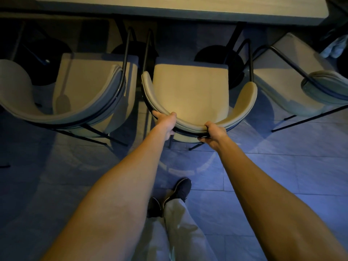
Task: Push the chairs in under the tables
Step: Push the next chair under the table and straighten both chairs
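Middle chair (190,91): frame centre, below the table (180,8).
Left hand (165,122): clasps its curved backrest.
Right hand (214,133): likewise clasping.

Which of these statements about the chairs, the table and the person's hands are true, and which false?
1. Both hands grip the middle chair's curved backrest. True: left hand, right hand.
2. Only one chair is in view. False: a left chair and a right chair flank it.
3. The middle chair's seat is hidden under the table. False: it shows fully.
4. The floor is tiled. True.
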Demonstrator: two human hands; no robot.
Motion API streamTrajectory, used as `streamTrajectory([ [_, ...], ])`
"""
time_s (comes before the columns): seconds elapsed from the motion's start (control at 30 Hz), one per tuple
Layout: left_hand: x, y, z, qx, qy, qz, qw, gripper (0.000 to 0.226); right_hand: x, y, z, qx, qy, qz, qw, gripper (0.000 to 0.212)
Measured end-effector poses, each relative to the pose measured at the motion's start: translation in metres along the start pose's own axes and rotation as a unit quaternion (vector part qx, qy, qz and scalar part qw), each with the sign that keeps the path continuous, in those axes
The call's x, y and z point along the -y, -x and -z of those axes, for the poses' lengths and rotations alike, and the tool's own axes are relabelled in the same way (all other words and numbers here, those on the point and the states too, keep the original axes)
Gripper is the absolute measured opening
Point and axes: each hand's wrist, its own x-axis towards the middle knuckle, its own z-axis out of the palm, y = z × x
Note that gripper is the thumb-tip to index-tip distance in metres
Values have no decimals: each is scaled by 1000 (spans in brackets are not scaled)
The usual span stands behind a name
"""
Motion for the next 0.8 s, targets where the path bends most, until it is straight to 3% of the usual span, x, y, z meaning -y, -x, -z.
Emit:
streamTrajectory([
  [0.67,6,-2,-16,63,-23,21,998,92,9,-12,19,-19,16,13,1000,7],
  [0.8,5,0,-17,53,-19,19,998,92,8,-16,20,-18,8,10,1000,19],
])
